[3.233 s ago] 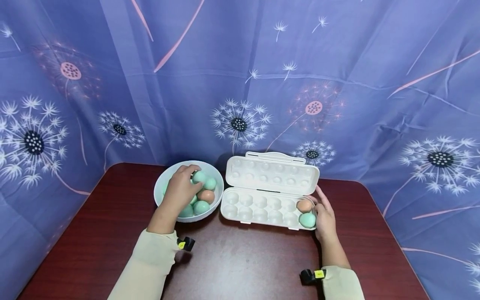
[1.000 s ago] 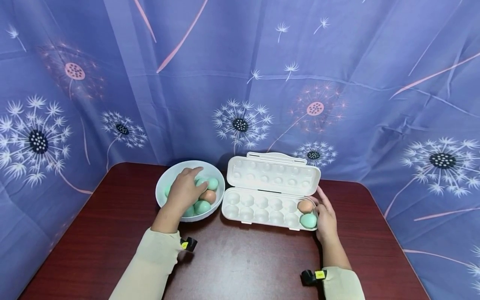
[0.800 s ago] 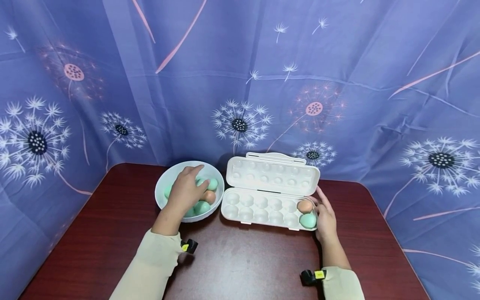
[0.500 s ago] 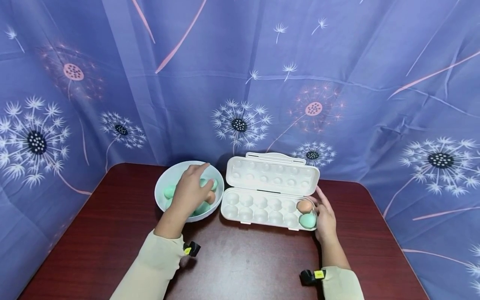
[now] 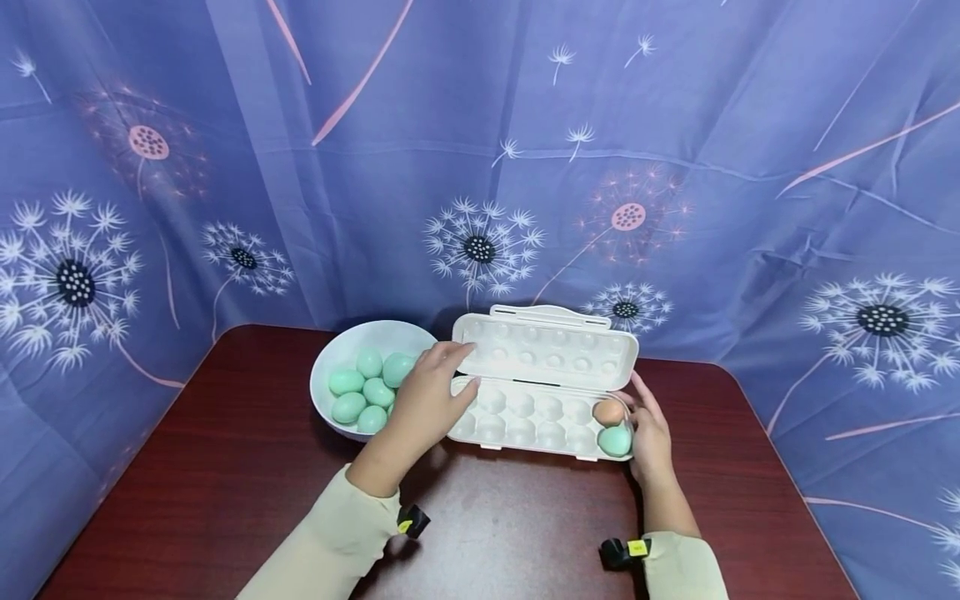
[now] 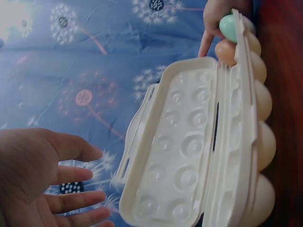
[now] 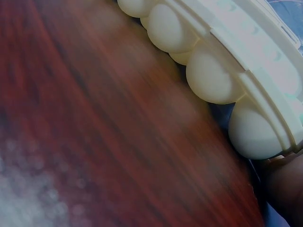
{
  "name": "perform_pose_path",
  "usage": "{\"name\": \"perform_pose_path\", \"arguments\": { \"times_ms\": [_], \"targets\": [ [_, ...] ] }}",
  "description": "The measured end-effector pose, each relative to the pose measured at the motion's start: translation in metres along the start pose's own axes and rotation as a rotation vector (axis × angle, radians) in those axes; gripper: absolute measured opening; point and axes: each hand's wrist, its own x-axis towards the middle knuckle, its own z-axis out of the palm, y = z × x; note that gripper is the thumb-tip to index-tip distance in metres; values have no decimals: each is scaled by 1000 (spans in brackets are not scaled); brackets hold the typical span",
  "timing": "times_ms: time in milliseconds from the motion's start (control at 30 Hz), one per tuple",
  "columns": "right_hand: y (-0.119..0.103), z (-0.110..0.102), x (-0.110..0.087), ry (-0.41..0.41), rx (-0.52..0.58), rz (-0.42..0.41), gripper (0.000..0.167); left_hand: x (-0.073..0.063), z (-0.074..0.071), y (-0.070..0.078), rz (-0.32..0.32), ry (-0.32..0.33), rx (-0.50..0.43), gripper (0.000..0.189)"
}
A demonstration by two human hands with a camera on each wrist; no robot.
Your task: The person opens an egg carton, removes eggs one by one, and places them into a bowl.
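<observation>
My left hand (image 5: 427, 400) hovers between the bowl and the left end of a white plastic egg carton (image 5: 521, 432), overlapping both in the head view. In the left wrist view its fingers (image 6: 78, 201) are spread, with nothing between them and the thumb. Several pale green eggs (image 5: 369, 362) lie in the white bowl (image 5: 322, 367); its right side is hidden behind the hand. The carton stands with its lid (image 5: 547, 350) raised. At its right end, a brown egg (image 5: 609, 412) sits behind a green egg (image 5: 615, 441). My right hand (image 5: 651, 442) grips that end.
The dark red wooden table (image 5: 510, 525) extends in front of the bowl and carton. A blue curtain (image 5: 360, 233) with dandelion prints hangs close behind them and along both sides. A black wrist camera (image 5: 414, 522) sits at the left sleeve, another at the right.
My left hand has moved right, out of the bowl toward the carton, uncovering several green eggs and now hiding the bowl's brown egg. The right hand and carton have stayed in place.
</observation>
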Motion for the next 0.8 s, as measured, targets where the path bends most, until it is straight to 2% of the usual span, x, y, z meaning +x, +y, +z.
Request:
{"name": "perform_pose_path", "arguments": {
  "times_ms": [267, 433, 533, 667, 800],
  "targets": [
    [-1, 1, 0, 3, -7, 5, 72, 0, 18, 11, 61, -30, 7, 50],
    [0, 1, 0, 16, -28, 12, 71, 3, 33, 20, 96, -116, 14, 51],
    [9, -3, 6, 35, -30, 5, 70, 3, 41, 27, 108, -162, 32, 51],
    [21, -6, 13, 59, -34, -10, 68, 5, 52, 37, 136, -201, 67, 51],
    [20, -6, 13, 50, -51, -22, 68, 6, 62, 46, 158, -232, 96, 51]
  ]
}}
